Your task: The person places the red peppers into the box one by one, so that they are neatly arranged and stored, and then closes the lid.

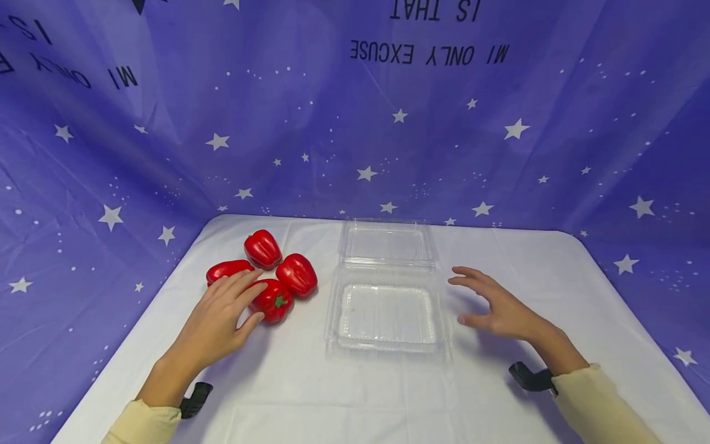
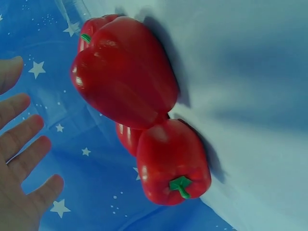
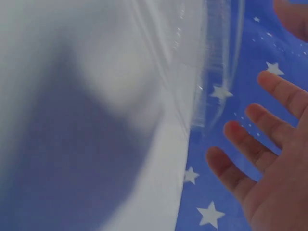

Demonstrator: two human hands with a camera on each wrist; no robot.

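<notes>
Several red bell peppers lie grouped on the left of the table. The nearest bell pepper (image 1: 273,302) shows a green stem; another bell pepper (image 1: 297,275) sits right of it, and one more (image 1: 263,249) lies behind. My left hand (image 1: 216,320) hovers by the front of the group, fingers spread and overlapping the leftmost pepper (image 1: 228,269) in the head view. In the left wrist view its fingers stand apart from the peppers (image 2: 125,72). A clear plastic clamshell box (image 1: 388,348) stands unfolded mid-table. Right of it, my right hand (image 1: 501,308) is held with loosely bent fingers around nothing.
The clamshell's lid (image 1: 387,259) lies folded back toward the rear of the white-covered table (image 1: 310,401). A purple star-printed cloth (image 1: 344,135) hangs behind and along both sides. Each wrist carries a dark camera mount (image 1: 531,377).
</notes>
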